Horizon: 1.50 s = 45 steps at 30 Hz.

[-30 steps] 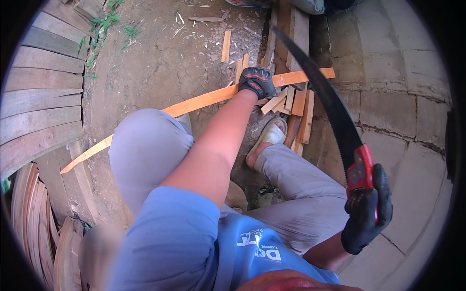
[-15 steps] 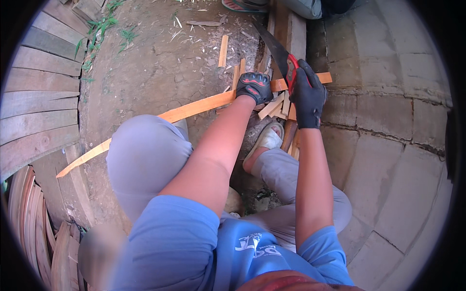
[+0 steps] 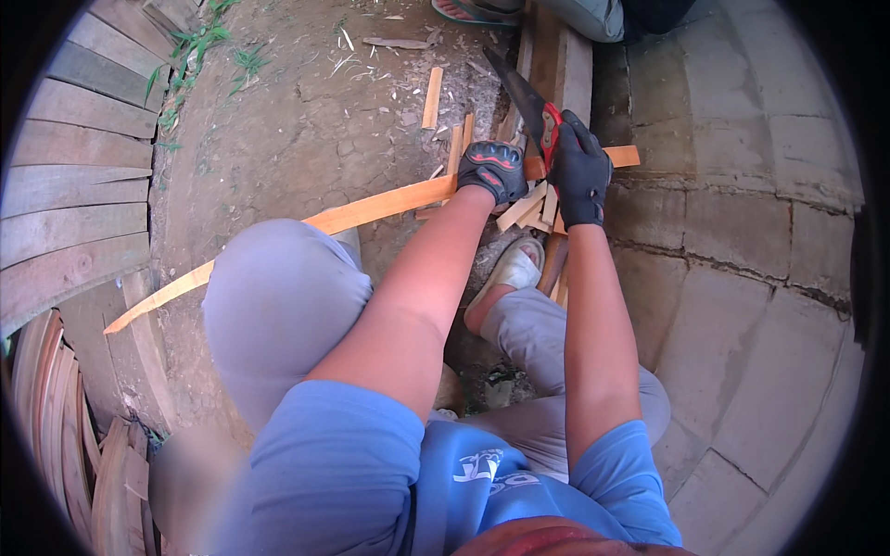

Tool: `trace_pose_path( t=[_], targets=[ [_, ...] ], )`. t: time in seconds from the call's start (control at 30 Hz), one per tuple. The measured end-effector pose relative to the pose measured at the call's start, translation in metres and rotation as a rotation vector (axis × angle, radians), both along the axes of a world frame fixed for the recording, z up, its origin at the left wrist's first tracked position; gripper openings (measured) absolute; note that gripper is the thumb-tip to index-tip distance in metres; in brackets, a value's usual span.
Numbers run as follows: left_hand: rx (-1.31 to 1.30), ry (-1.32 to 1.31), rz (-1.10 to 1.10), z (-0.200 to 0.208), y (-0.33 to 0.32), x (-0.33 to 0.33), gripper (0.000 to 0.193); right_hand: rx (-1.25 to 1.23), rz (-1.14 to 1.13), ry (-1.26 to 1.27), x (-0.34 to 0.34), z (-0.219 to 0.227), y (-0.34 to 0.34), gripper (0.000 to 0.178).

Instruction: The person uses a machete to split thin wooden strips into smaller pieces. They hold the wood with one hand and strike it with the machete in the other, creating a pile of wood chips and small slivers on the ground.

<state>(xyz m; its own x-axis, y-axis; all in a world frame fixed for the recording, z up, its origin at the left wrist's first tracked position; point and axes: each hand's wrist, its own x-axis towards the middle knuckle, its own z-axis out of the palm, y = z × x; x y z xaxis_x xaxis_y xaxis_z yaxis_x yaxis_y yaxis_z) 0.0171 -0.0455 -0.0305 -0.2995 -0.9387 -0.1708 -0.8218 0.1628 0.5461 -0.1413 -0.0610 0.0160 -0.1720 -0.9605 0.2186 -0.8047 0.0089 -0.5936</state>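
A long, thin wooden strip (image 3: pixel 380 206) runs from the lower left, past my left knee, to the upper right. My left hand (image 3: pixel 493 172), in a black glove with red trim, is closed around it, close to the saw. In my right hand (image 3: pixel 581 171), also black-gloved, is the red handle of a hand saw (image 3: pixel 517 90). Its dark blade points up and to the left, crossing the strip just right of my left hand. The strip's free end reaches out beyond my right hand. The cutting edge is too small to make out.
Short cut wood pieces (image 3: pixel 527 209) lie below the strip, by my sandalled foot (image 3: pixel 518 267). A wooden beam (image 3: pixel 575 69) extends away beside the concrete paving (image 3: pixel 732 222). Another person's foot (image 3: pixel 477 11) is at the top. Stacked boards (image 3: pixel 79 185) line the left.
My right hand has pushed the saw a little away from me and slightly left. My left hand keeps its grip on the strip, which has barely moved.
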Motion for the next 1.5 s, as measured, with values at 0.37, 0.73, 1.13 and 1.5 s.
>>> trace_pose_path(
  t=[0.37,0.73,1.13,1.5],
  targets=[
    [0.035,-0.001,-0.015,0.006,0.000,0.001,0.037,-0.020,0.065,-0.032,0.006,0.008,0.015,0.037],
    [0.096,-0.060,-0.034,0.008,-0.002,0.001,0.039,0.132,0.047,-0.039,0.022,0.041,0.048,0.039],
    [0.133,-0.062,0.005,0.015,-0.004,0.003,0.059,0.440,-0.238,-0.246,0.000,0.194,0.223,0.041],
    [0.074,-0.124,-0.063,-0.006,-0.005,-0.004,0.048,0.309,-0.256,-0.154,-0.006,0.225,0.263,0.037]
  ],
)
